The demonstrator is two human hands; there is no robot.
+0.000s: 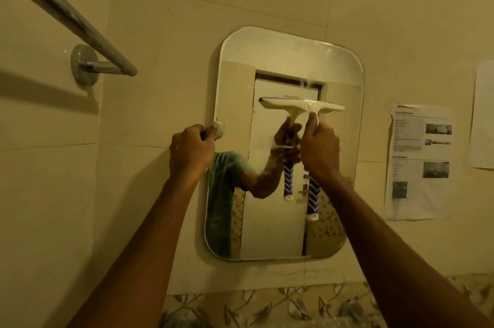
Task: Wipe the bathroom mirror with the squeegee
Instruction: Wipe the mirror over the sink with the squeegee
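The right hand (319,144) grips the squeegee (302,107) by its handle, blade flat against the mirror (280,220) just above centre. At nine o'clock, the left hand (191,151) closes around the mirror's round side knob (219,128).

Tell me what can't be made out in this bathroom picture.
- Printed sheet on the wall, head view: text too small and blurred.
- Left hand: its fingers hide what it grips at the mirror edge.
- Squeegee: the right hand covers the handle's middle.
- Towel rail: cut off by the left edge.
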